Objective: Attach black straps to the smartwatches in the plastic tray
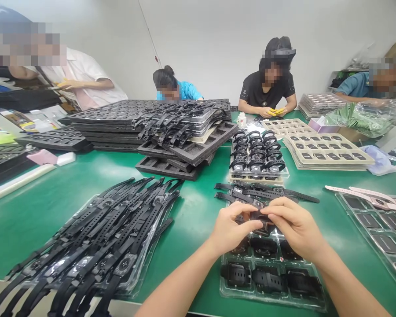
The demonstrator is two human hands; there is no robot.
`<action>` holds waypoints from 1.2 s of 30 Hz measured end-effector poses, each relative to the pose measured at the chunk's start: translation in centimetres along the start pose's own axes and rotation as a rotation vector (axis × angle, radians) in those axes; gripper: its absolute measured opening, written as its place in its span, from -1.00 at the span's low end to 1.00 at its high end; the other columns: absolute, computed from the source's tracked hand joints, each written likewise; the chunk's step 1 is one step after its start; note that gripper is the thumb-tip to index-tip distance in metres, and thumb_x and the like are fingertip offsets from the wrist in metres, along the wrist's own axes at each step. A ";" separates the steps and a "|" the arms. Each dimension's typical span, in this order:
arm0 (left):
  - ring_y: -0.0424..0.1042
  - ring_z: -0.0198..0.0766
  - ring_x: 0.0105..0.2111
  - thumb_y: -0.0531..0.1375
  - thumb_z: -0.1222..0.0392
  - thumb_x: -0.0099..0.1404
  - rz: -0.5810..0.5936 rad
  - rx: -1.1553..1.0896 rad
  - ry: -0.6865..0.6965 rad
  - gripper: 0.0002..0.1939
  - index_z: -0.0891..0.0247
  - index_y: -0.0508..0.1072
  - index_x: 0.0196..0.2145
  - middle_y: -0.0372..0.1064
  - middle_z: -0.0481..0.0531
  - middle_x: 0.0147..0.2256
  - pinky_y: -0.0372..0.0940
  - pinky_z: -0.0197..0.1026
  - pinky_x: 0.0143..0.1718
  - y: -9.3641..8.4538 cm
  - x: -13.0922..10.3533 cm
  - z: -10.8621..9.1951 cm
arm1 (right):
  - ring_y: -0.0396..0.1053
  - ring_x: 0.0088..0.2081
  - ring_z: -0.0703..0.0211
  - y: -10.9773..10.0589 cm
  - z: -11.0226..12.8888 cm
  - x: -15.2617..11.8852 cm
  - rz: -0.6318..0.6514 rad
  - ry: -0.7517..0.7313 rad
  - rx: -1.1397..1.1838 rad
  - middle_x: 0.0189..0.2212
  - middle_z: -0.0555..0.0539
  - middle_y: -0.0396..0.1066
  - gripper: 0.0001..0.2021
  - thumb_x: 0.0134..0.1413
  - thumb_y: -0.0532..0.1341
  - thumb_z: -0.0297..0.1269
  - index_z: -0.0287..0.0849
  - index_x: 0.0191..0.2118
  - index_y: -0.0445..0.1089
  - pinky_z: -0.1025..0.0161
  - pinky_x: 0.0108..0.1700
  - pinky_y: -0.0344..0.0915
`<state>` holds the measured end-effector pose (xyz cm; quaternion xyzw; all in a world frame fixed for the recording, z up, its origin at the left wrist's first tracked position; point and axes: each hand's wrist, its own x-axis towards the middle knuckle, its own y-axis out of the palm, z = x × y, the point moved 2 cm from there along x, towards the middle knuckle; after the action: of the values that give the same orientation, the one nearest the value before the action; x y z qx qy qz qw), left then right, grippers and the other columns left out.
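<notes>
My left hand (233, 225) and my right hand (293, 225) meet over a clear plastic tray (272, 297). Between their fingertips is a smartwatch (263, 226) with a black strap, partly hidden by the fingers. Both hands are closed in a pinch on it. In the tray's compartments below lie several black watch straps (269, 281), curled up. Just beyond my fingers, several watches with straps laid out flat (277, 192) rest across the far end of the tray.
Left lies a tray piled with black-strapped watches (102, 246). Black foam trays (188, 152) are stacked behind. Further trays hold looped watches (257, 152), watch bodies (330, 147) and pink-strapped watches (379, 202). Several people sit across the green table (198, 220), one with yellow-covered fingertips (277, 112).
</notes>
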<state>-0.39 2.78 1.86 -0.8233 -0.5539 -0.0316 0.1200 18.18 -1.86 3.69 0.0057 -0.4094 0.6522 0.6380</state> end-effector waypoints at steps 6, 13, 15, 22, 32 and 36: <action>0.37 -0.27 -0.40 0.43 0.24 0.07 0.023 0.027 0.024 -0.78 0.22 0.64 -0.26 0.41 -0.05 -0.44 0.28 -0.23 -0.26 -0.1 0.0 -0.4 | 0.49 -0.23 0.13 0.1 0.2 0.0 -0.011 -0.005 -0.023 -0.22 -0.07 0.51 -0.78 0.34 0.15 -0.39 -0.02 -0.11 0.55 0.27 -0.21 0.44; 0.38 -0.26 -0.38 0.44 0.21 0.10 0.033 0.059 0.077 -0.79 0.22 0.65 -0.25 0.44 -0.04 -0.43 0.29 -0.23 -0.26 -0.4 0.0 -0.3 | 0.52 -0.27 0.15 0.4 0.0 0.1 0.041 -0.011 -0.002 -0.25 -0.06 0.56 -0.80 0.30 0.19 -0.41 -0.05 -0.19 0.58 0.29 -0.22 0.46; 0.38 -0.26 -0.37 0.44 0.22 0.10 0.051 0.083 0.080 -0.79 0.21 0.65 -0.26 0.44 -0.04 -0.43 0.28 -0.23 -0.27 -0.3 0.0 -0.3 | 0.54 -0.24 0.14 0.3 0.0 0.0 -0.015 -0.018 0.016 -0.23 -0.07 0.58 -0.80 0.29 0.19 -0.42 -0.06 -0.19 0.58 0.29 -0.18 0.47; 0.39 -0.26 -0.38 0.48 0.24 0.03 0.019 0.079 0.082 -0.75 0.22 0.65 -0.27 0.45 -0.04 -0.44 0.31 -0.23 -0.27 -0.3 0.0 -0.2 | 0.58 -0.24 0.14 0.6 -0.4 0.0 0.043 0.049 0.040 -0.23 -0.02 0.63 -0.80 0.24 0.23 -0.41 -0.02 -0.24 0.61 0.29 -0.15 0.50; 0.44 -0.23 -0.36 0.47 0.20 0.06 -0.001 0.127 0.085 -0.75 0.20 0.65 -0.25 0.51 0.00 -0.38 0.36 -0.23 -0.26 -0.3 0.0 -0.3 | 0.62 -0.24 -0.01 1.3 -0.7 -0.1 -0.003 0.180 0.092 -0.27 -0.06 0.66 -0.86 0.17 0.28 -0.30 -0.04 -0.32 0.63 0.13 -0.16 0.58; 0.46 -0.22 -0.33 0.46 0.21 0.08 0.009 0.176 0.081 -0.74 0.17 0.65 -0.22 0.52 -0.01 -0.39 0.37 -0.22 -0.24 -0.4 0.1 -0.2 | 0.63 -0.22 -0.05 1.4 -0.9 -0.2 -0.108 0.177 0.079 -0.27 -0.07 0.66 -0.87 0.17 0.30 -0.24 -0.03 -0.31 0.64 0.07 -0.12 0.59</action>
<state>-0.72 2.97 2.10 -0.8100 -0.5456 -0.0158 0.2143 17.46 -1.32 2.23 -0.0047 -0.3244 0.6304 0.7052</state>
